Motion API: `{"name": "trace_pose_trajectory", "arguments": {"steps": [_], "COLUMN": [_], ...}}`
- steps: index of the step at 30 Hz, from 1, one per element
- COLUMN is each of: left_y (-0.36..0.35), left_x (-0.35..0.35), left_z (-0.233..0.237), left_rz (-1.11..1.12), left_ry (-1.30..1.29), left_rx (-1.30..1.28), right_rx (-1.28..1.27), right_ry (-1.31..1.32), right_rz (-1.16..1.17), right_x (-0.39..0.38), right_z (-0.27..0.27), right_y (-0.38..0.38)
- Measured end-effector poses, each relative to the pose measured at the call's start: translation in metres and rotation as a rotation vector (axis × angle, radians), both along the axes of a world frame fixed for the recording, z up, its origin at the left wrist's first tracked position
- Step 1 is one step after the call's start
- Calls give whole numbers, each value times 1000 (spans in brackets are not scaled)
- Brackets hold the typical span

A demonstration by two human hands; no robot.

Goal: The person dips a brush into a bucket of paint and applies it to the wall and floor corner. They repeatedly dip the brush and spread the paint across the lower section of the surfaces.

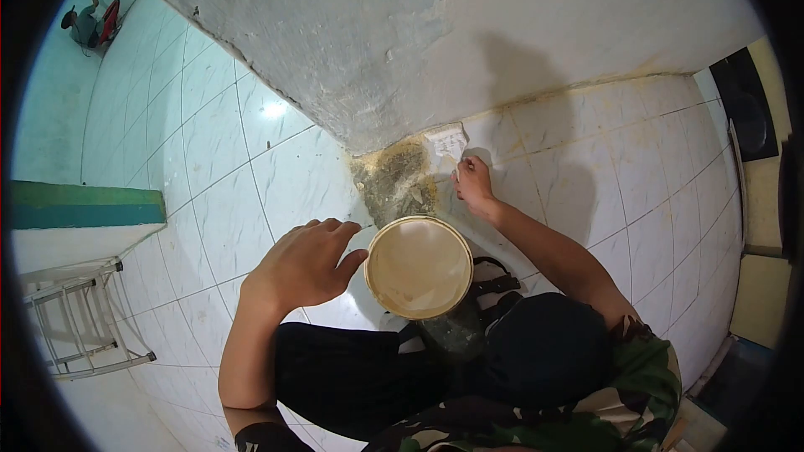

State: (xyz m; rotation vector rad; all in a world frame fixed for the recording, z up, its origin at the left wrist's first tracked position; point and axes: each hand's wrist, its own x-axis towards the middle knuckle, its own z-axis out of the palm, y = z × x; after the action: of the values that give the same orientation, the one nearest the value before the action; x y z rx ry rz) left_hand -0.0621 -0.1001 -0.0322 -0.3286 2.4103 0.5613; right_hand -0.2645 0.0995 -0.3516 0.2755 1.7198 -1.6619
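In my right hand [473,180] is a scraper [450,141], gripped by its handle. Its wide blade, coated with white paste, is at the foot of the grey wall [335,42], beside a rough bare patch [392,180] in the floor. My left hand [310,261] holds nothing; its fingers are apart beside the left rim of a round bucket [419,268]. Smooth cream-coloured paste fills the part of the bucket that shows. The bucket is between my knees and the wall corner.
White tiles [218,151] cover the floor. A metal ladder [88,318] lies at the left below a green-edged ledge [92,205]. Red and dark items [96,23] are at the far upper left. Dark and cream panels [758,293] line the right side.
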Motion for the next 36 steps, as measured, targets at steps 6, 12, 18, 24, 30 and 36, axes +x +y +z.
{"name": "trace_pose_trajectory", "arguments": {"steps": [6, 12, 18, 24, 30, 36], "left_y": [1, 3, 4, 3, 1, -4], "left_x": [0, 3, 9, 12, 12, 8], "left_z": [0, 2, 4, 9, 5, -1], "left_rz": [-30, -61, -67, -41, -48, -38], "left_ry": [32, 77, 95, 70, 68, 59], "left_rx": [11, 36, 35, 14, 10, 33], "right_rx": [-32, -152, -348, -515, -373, -116], "right_ry": [-47, -46, 129, 354, 413, 307], "right_rz": [-53, -99, -44, -42, 80, 122], "right_x": [-4, -7, 5, 24, 14, 19], "right_z": [22, 84, 195, 168, 44, -11], "right_y": [-25, -26, -6, -13, -30, -22]}}
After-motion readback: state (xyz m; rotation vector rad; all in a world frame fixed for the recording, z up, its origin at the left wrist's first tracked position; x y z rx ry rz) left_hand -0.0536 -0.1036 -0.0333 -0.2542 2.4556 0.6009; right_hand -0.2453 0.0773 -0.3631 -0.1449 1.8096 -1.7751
